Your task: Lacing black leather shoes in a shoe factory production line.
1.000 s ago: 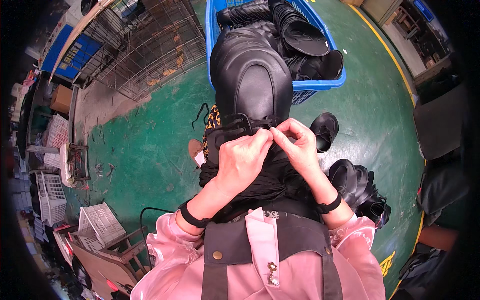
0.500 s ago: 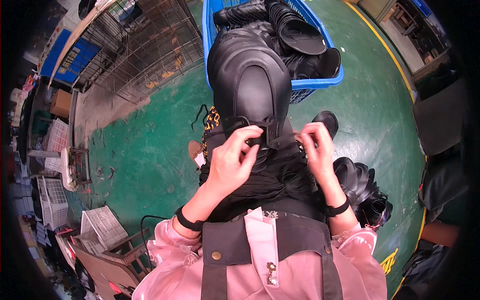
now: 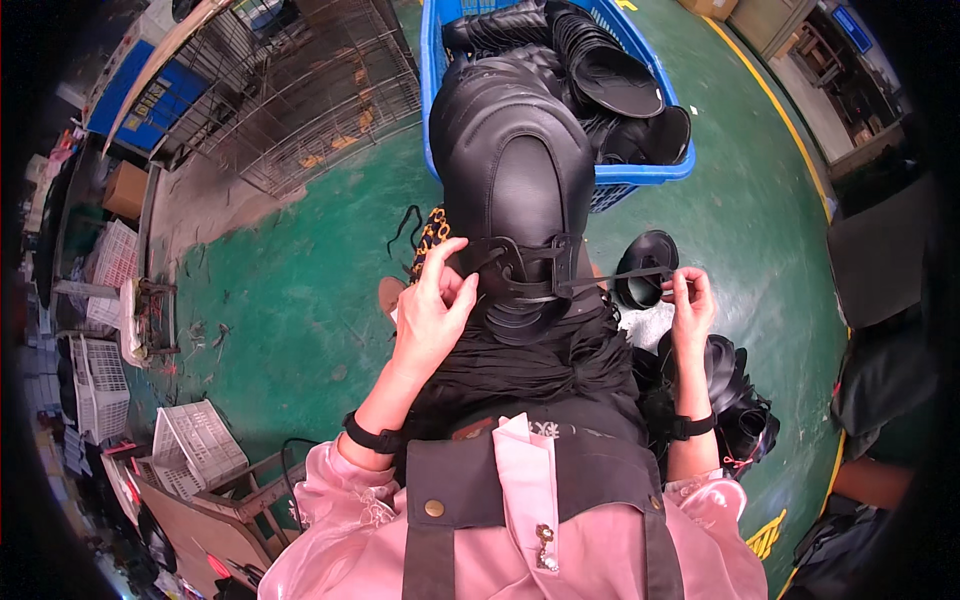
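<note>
Currently, you hold a black lace (image 3: pixel 622 276) stretched rightward from a black shoe upper (image 3: pixel 525 185).
Your right hand (image 3: pixel 691 312) pinches the lace's end between thumb and fingers, near a dark shoe (image 3: pixel 640 252) on the green floor (image 3: pixel 300 275). Your left hand (image 3: pixel 432 318), thumb and forefinger parted around nothing visible, is by the upper's left flap (image 3: pixel 488 256); contact is unclear. The upper lies over your lap (image 3: pixel 570 372), toe toward the blue basket (image 3: pixel 645 173).

This looks like a shoe workshop, though the edges are dim: stacked uppers (image 3: pixel 525 180), blue basket (image 3: pixel 645 175), white crates (image 3: pixel 205 440), yellow-lined green floor (image 3: pixel 300 300).
</note>
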The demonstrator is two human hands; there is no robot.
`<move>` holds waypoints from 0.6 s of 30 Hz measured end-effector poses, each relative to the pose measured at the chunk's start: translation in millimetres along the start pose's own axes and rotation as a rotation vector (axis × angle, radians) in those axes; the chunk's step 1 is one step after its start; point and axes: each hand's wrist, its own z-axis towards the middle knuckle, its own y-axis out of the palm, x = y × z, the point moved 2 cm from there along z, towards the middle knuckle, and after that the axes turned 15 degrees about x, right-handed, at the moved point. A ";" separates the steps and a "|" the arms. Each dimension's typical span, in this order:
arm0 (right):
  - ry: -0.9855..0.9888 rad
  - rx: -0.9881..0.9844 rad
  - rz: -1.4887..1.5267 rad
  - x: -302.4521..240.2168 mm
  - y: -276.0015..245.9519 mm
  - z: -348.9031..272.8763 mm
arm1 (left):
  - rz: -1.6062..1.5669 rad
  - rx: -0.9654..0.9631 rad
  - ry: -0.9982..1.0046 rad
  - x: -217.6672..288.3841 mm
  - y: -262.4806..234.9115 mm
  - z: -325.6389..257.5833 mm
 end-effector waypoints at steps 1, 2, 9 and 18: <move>0.011 -0.021 -0.058 1.0 1.5 1.6 | 0.092 -0.013 -0.017 0.9 -0.8 -0.4; 0.021 -0.043 -0.116 2.1 2.6 3.6 | 0.092 -0.008 -0.018 -4.0 -0.8 1.2; 0.005 -0.063 -0.227 25.9 1.3 16.9 | -0.399 -0.004 -0.231 -10.9 2.4 8.4; -0.511 -0.488 -0.171 -119.4 86.5 -57.6 | -1.220 0.084 -0.320 5.5 -38.3 45.2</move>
